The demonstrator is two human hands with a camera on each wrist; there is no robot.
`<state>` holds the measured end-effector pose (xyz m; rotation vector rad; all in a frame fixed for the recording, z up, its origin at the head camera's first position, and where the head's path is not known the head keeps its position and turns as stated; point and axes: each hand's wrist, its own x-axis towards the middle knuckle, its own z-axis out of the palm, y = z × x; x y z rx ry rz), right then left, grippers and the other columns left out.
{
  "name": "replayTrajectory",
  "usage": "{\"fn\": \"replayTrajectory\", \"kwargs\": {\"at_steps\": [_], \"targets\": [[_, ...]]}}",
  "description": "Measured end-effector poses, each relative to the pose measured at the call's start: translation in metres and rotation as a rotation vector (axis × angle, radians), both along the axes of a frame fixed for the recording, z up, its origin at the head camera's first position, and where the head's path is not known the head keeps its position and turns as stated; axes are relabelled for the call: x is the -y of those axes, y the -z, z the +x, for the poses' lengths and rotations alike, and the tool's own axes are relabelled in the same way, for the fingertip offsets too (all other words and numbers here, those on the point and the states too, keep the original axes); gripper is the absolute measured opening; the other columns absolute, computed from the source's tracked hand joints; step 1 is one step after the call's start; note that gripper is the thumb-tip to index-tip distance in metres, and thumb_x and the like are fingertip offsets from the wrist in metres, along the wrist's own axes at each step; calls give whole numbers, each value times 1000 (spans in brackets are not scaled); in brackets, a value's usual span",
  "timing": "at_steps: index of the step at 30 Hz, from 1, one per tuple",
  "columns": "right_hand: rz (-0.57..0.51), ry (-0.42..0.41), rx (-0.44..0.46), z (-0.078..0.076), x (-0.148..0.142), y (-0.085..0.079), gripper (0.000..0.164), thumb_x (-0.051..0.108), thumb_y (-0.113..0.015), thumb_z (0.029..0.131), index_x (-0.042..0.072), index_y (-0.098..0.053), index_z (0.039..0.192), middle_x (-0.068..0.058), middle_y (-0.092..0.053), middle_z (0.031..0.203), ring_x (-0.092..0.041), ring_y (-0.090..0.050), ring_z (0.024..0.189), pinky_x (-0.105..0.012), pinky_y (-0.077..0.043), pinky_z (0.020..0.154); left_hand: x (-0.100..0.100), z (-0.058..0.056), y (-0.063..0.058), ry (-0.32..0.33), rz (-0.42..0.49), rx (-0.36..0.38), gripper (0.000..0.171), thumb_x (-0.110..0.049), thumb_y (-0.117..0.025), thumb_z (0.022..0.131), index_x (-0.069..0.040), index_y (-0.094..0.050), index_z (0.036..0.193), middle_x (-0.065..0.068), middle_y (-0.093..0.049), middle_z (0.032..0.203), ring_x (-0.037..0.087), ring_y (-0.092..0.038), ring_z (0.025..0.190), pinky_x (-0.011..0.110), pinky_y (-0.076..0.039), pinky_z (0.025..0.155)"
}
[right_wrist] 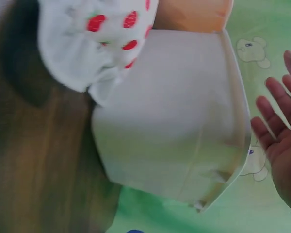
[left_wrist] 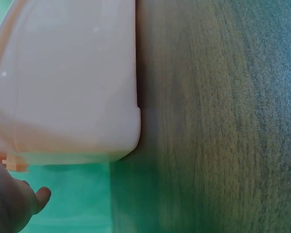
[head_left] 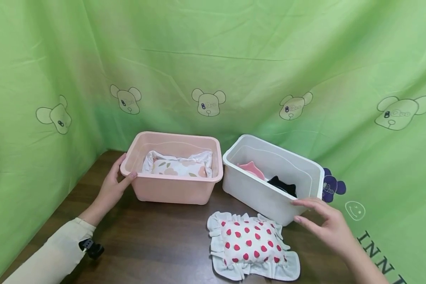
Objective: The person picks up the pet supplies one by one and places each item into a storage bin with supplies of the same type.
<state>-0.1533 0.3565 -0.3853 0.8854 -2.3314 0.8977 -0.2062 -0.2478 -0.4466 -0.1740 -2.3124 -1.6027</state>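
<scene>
My left hand [head_left: 111,185] is at the left end of the pink bin [head_left: 174,191], fingers along its side and thumb at the front rim corner. In the left wrist view, part of that hand [left_wrist: 14,204] shows beside the bin's end; its other fingers are hidden. My right hand [head_left: 326,225], fingers extended and spread, is at the front right corner of the white bin [head_left: 259,197], holding nothing. A small frilled pillow with red strawberries [head_left: 250,242] lies on the table in front of the white bin, left of that hand.
Inside the pink bin lies a floral-print pillow [head_left: 177,167] with white edging. The white bin holds a pink pointed-edged item [head_left: 252,169] and a black one [head_left: 282,186]. Behind the brown table [head_left: 156,240] hangs a green curtain [head_left: 213,59] with bear prints.
</scene>
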Motion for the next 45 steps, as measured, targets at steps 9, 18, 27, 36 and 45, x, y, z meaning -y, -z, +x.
{"fn": "replayTrajectory", "kwargs": {"at_steps": [9, 18, 27, 36, 45], "targets": [[5, -96, -8, 15, -4, 25, 63, -13, -86, 60, 4, -74, 119, -8, -72, 116, -3, -60, 117, -12, -39, 104, 1, -2, 1, -2, 9, -7, 80, -22, -66, 101, -18, -20, 165, 17, -32, 164, 38, -39, 141, 57, -34, 110], [99, 5, 163, 32, -12, 58, 55, -3, -89, 73, 18, -73, 121, 6, -70, 118, 4, -58, 116, -6, -37, 100, -1, -1, 5, 3, 21, -10, 79, -20, -66, 101, -16, -20, 165, 20, -35, 162, 39, -42, 138, 57, -35, 108], [84, -47, 210, 29, -24, 93, 50, 3, -89, 74, 13, -73, 120, 0, -72, 116, 2, -60, 113, -5, -39, 97, -1, -2, 3, 5, 22, -24, 79, -20, -66, 101, -15, -20, 165, 19, -35, 162, 38, -42, 137, 53, -36, 107], [190, -22, 293, 32, -26, 113, 46, 25, -91, 76, 23, -74, 119, 8, -72, 111, 1, -61, 106, -2, -38, 93, -2, 1, 3, -3, 8, -13, 78, -21, -66, 101, -17, -22, 165, 18, -36, 162, 36, -44, 137, 18, -35, 97], [289, 86, 302, 31, -21, 116, 52, 42, -90, 73, 26, -73, 119, 10, -67, 114, -1, -59, 106, -10, -44, 89, -2, 1, 1, 0, 18, -31, 77, -19, -66, 101, -16, -23, 164, 17, -37, 162, 37, -42, 139, 16, -34, 98]]}}
